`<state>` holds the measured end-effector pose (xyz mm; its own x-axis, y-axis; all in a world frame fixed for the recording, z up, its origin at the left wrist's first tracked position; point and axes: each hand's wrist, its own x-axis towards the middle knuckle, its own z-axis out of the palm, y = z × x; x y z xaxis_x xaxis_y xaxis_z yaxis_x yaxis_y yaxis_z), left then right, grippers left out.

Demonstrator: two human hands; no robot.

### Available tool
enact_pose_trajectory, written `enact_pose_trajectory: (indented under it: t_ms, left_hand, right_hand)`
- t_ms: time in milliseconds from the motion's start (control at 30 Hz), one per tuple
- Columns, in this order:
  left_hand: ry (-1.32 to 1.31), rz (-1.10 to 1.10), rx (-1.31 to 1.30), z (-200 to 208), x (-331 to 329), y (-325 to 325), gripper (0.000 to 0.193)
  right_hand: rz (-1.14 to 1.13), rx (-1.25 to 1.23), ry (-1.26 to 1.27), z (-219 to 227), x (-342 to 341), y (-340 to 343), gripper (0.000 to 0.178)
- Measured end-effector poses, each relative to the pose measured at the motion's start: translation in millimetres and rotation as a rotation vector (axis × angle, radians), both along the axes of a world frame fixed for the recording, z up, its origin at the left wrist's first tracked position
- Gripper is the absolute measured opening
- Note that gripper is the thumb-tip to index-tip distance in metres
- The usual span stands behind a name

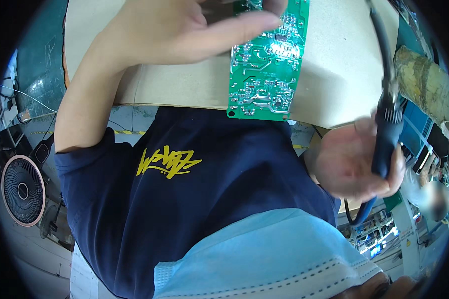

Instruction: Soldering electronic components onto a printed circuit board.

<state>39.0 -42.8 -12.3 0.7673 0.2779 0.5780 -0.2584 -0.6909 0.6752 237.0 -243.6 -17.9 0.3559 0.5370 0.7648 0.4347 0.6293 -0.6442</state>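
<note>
A blue mask overlaps a yellow-lettered shirt beside a white-printed green board.

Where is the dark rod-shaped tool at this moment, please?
In the head view, the dark rod-shaped tool is at the right, held in the right hand, right of the green rectangular circuit board.

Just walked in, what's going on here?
A person has a green circuit board lying face up on a pale work surface, its near end just past the edge. Their left hand is over the board's far part; whether it grips the board isn't clear. The right hand, blurred, holds a dark-handled, soldering-iron-like tool off to the right. The tool's upper end reaches the picture's top edge, so no tip contact is visible.
</note>
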Motion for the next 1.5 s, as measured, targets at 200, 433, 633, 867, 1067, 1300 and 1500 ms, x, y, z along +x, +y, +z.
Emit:
enact_pose_trajectory:
  t_ms: [200,433,633,867,1067,1300,1500]
  left_hand:
    - [-0.109,0.298,-0.514,19,-1,-7,0.007]
    - [0.576,0.527,0.040,87,-12,-38,0.018]
    - [1.023,0.671,0.440,65,-10,-62,0.040]
    - [0.909,0.525,0.285,83,-14,-31,0.060]
    - [0.681,0.646,0.131,153,12,77,0.058]
    - [0.891,0.580,0.106,139,89,249,0.062]
    - [0.803,0.691,0.444,98,131,358,0.050]
  right_hand:
    - [0.078,-0.441,-0.345,-5,-14,2,0.051]
    - [0.229,-0.487,-0.460,14,-29,12,0.050]
    - [-0.020,-0.351,-0.164,13,8,24,0.053]
    - [-0.022,-0.285,0.077,-3,35,23,0.049]
    - [0.009,-0.222,0.071,-1,29,24,0.041]
    - [-0.060,-0.269,0.052,3,36,27,0.039]
    - [-0.090,-0.285,0.058,3,38,31,0.038]
